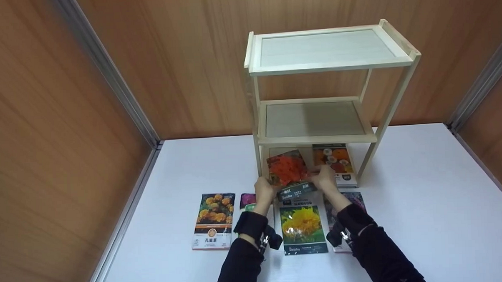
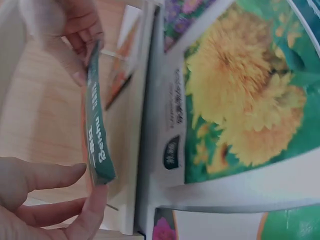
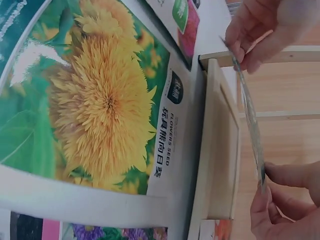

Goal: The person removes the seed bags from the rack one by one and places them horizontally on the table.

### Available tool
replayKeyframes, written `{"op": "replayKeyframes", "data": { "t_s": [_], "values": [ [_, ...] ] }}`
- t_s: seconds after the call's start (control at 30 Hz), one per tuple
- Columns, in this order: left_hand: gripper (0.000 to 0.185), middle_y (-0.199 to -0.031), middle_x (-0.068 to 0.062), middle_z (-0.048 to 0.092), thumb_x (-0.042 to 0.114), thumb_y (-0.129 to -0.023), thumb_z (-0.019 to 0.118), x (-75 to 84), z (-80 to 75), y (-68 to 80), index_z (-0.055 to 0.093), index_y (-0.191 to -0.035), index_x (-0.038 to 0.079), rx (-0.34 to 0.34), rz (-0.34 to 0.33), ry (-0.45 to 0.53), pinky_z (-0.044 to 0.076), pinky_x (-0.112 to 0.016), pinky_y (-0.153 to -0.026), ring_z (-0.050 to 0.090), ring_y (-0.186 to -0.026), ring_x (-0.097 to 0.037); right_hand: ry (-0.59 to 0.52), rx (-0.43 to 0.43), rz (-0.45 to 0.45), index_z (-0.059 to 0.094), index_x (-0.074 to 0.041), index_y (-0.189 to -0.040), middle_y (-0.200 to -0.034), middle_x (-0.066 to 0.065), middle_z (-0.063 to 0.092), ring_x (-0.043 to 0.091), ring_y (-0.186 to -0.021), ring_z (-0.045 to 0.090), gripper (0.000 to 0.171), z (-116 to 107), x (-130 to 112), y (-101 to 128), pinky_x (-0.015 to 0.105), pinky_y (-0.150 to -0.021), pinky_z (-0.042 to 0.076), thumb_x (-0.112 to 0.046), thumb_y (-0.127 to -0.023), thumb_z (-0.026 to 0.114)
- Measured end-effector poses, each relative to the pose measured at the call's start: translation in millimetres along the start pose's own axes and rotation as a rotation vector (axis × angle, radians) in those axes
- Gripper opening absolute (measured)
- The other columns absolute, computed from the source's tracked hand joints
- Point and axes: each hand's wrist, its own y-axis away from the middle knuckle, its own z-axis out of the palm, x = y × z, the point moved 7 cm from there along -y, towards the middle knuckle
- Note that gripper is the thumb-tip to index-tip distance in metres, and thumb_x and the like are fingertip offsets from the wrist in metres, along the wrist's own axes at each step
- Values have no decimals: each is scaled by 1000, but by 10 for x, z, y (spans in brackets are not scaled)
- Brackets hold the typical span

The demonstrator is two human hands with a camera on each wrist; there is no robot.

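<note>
together left hand (image 1: 264,189), right hand (image 1: 324,178) pinch orange-flower packet (image 1: 288,168) edges.

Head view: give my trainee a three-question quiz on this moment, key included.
1. True or false: both hands grip the orange-flower seed packet.
2. Where is the packet held? A) on the top shelf B) at the front of the rack's bottom level C) flat on the table
3. Which packet lies on the table between the forearms?

Key: 1 true: the left hand and the right hand pinch its two ends. 2 B, by the wooden rack. 3 The yellow-flower packet.
</note>
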Motion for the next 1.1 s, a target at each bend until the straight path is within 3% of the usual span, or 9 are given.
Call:
{"op": "replayKeyframes", "data": {
  "t_s": [0.1,0.23,0.4,0.57,0.77,1.1],
  "values": [
    [11,-59,-5,54,1,-74,67,71,-89,110,62,-71,-7,-10,22,62,37,-20,-44,36,-44,-3,-16,-6,-27,60,7,-105,-99,21,60,32,-88,56,32,-66,7,59,38,-73,47,-7,-77,67],
    [20,-76,-15,62,-6,-74,63,77,-117,219,61,-93,-14,-39,55,160,49,-24,-52,57,-60,-15,-52,-15,-75,62,7,-99,-92,19,61,31,-83,57,28,-152,20,160,36,-68,48,-6,-76,68],
    [26,-72,-13,59,-9,-72,64,57,-124,401,59,-96,-12,-50,69,262,50,-26,-49,59,-59,-20,-97,-14,-119,63,7,-99,-83,13,62,24,-75,57,29,-224,52,320,29,-62,47,-4,-73,70],
    [28,-69,-8,59,-8,-69,67,64,-73,585,61,-96,-9,-19,110,211,49,-24,-48,57,-60,-14,-101,30,-140,64,6,-97,-78,9,62,18,-67,56,28,-292,162,507,25,-58,45,0,-71,69],
    [25,-67,-7,58,-11,-67,65,54,71,777,60,-92,-9,-21,149,199,48,-22,-49,58,-59,-13,-81,58,-82,63,5,-99,-79,7,61,18,-71,56,29,-337,351,707,26,-61,47,-1,-72,68],
    [31,-68,-6,54,-18,-65,61,20,476,1075,56,-95,-11,-71,160,290,45,-18,-40,53,-53,-8,-31,85,-28,60,9,-99,-78,9,60,20,-69,56,28,-489,720,1003,26,-59,48,5,-71,65]
  ]
}}
